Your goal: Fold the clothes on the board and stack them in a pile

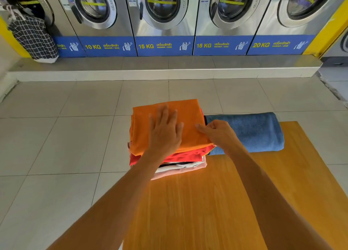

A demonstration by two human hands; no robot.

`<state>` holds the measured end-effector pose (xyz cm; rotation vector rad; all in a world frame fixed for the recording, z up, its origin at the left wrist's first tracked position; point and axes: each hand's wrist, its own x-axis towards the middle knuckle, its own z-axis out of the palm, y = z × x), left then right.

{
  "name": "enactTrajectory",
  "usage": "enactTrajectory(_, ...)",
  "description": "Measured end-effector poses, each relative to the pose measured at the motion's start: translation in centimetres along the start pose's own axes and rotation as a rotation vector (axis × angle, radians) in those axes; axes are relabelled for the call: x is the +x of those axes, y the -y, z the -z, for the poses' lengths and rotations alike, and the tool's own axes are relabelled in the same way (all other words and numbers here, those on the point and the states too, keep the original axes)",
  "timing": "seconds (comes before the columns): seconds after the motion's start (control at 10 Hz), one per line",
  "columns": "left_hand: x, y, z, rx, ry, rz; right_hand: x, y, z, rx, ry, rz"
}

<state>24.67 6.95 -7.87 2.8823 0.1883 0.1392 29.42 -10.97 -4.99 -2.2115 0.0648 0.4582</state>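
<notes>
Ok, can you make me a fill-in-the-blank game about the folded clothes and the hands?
1. The top garment of the pile is the colour ____.
2. The left hand lies ____ on the orange garment, fingers spread.
3. Beside the pile on the wooden board lies a folded towel of the colour ____.
4. The right hand touches the orange garment at its ____ edge.

Missing words: orange; flat; blue; right
</notes>
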Motion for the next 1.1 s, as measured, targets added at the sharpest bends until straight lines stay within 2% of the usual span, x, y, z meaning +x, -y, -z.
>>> enactTrajectory(0.1,-0.1,0.2,-2.1,0.102,0.016,-0.024,0.4,-0.9,0.8,0.011,0.021,-0.018)
enactTrajectory(0.2,-0.1,0.4,-2.5,0.106,0.011,-0.026,0.8,-2.0,1.7,0.105,-0.057,-0.040)
enactTrajectory(0.3,-0.1,0.3,-2.5,0.123,0.023,-0.025,1.8,-1.7,0.8,0.185,-0.213,-0.047)
enactTrajectory(0.4,0.0,0.2,-2.4,0.124,0.029,-0.018,3.2,0.0,-1.2,0.145,-0.186,-0.021)
enactTrajectory(0.6,-0.1,0.3,-2.3,0.145,0.041,-0.028,6.2,-0.3,-1.6,-0.008,-0.240,0.054)
enactTrajectory(0.7,-0.2,0.1,-2.2,0.147,0.036,-0.022,6.7,-0.1,-1.3,0.036,-0.284,0.029)
enactTrajectory(0.8,0.1,0.0,-2.1,0.145,0.054,-0.015,6.5,0.9,-1.9,-0.134,-0.182,0.065)
enactTrajectory(0.9,-0.3,0.5,-1.3,0.133,0.057,-0.009,6.3,1.1,-0.9,-0.233,-0.179,0.063)
enactTrajectory(1.0,-1.8,2.6,-0.2,0.061,0.062,0.094,4.3,1.6,1.1,-0.288,-0.250,0.058)
enactTrajectory(1.1,-5.5,7.1,0.3,0.129,0.098,0.228,-0.6,0.7,1.4,-0.183,-0.320,0.119)
